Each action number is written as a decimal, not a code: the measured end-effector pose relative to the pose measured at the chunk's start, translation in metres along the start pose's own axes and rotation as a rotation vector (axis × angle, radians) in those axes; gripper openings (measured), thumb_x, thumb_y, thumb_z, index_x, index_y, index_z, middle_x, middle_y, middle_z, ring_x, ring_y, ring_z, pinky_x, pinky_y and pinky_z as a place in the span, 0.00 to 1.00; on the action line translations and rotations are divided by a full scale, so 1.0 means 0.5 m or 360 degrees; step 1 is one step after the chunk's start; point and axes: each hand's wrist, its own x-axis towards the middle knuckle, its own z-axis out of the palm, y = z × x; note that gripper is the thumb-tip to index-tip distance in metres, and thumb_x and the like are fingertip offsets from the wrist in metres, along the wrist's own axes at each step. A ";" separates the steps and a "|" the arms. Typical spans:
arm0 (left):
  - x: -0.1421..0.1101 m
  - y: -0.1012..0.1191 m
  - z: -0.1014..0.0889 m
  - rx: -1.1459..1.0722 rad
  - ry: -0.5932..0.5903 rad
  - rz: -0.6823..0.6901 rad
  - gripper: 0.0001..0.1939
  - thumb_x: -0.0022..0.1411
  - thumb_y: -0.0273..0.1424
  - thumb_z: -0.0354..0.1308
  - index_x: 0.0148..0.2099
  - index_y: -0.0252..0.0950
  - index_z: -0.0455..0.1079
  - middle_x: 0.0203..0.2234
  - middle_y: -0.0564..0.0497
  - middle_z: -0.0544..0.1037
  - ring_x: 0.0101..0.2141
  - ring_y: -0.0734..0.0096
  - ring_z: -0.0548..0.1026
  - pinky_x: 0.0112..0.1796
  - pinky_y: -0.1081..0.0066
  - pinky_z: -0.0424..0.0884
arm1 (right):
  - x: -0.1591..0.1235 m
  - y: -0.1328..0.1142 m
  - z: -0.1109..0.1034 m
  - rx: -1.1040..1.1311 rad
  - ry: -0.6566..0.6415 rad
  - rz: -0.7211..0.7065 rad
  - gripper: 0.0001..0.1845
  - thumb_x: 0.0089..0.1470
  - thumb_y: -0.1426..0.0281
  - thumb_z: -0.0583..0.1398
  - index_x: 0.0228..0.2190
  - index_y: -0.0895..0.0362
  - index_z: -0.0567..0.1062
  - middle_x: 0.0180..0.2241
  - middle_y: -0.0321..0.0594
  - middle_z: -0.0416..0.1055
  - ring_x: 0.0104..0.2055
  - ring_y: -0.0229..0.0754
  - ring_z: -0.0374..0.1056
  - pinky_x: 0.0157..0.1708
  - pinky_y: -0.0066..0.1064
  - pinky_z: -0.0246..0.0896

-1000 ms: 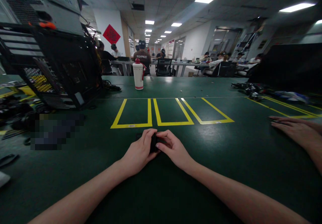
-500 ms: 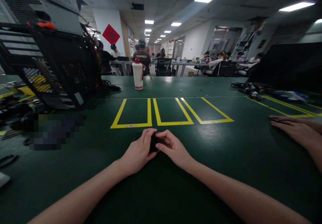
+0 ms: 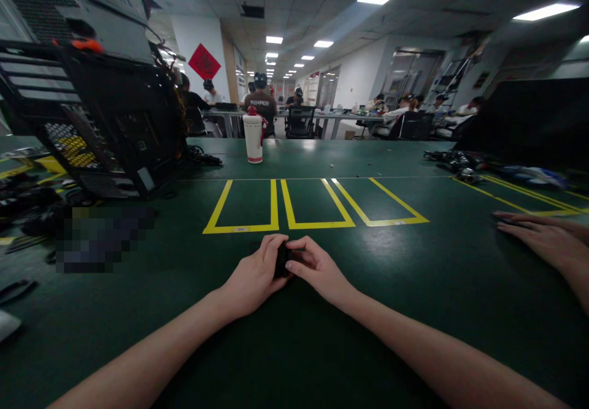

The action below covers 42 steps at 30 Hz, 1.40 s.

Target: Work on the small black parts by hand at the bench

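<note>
Between my two hands is a small black object, mostly covered by fingers, so its kind cannot be made out. My left hand is closed round its left side, with the back of the hand toward me. On the other side, the thumb and fingertips of my right hand pinch its right edge. Both hands are low over the green tabletop, just on my side of the yellow tape outlines.
A white cup with a red lid stands farther back. At left is a black computer case; dark cables lie beside it. A co-worker's hands rest at the right edge, near more cables. People sit at distant tables.
The whole view has shifted very slightly. Both hands keep the same hold on the black object.
</note>
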 end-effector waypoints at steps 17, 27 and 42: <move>0.000 0.002 -0.005 -0.0015 -0.0020 -0.0011 0.30 0.54 0.32 0.53 0.55 0.42 0.40 0.51 0.48 0.54 0.40 0.65 0.69 0.37 0.63 0.70 | 0.001 0.001 -0.004 0.0055 -0.0018 0.0028 0.12 0.47 0.72 0.57 0.37 0.53 0.64 0.39 0.35 0.65 0.44 0.40 0.64 0.43 0.36 0.63; 0.001 0.001 -0.005 -0.0031 -0.0038 -0.0006 0.30 0.54 0.31 0.52 0.54 0.43 0.40 0.51 0.47 0.54 0.41 0.63 0.68 0.38 0.61 0.70 | 0.000 0.000 -0.006 -0.0075 0.0015 0.0091 0.18 0.47 0.72 0.57 0.43 0.54 0.62 0.45 0.40 0.63 0.50 0.42 0.59 0.49 0.40 0.57; 0.003 -0.001 -0.004 -0.0020 -0.0024 -0.0007 0.30 0.54 0.32 0.52 0.55 0.42 0.41 0.51 0.47 0.55 0.39 0.65 0.69 0.37 0.64 0.70 | 0.002 0.002 -0.007 -0.0084 0.0060 0.0054 0.19 0.46 0.72 0.58 0.42 0.53 0.62 0.45 0.39 0.62 0.50 0.43 0.59 0.49 0.40 0.57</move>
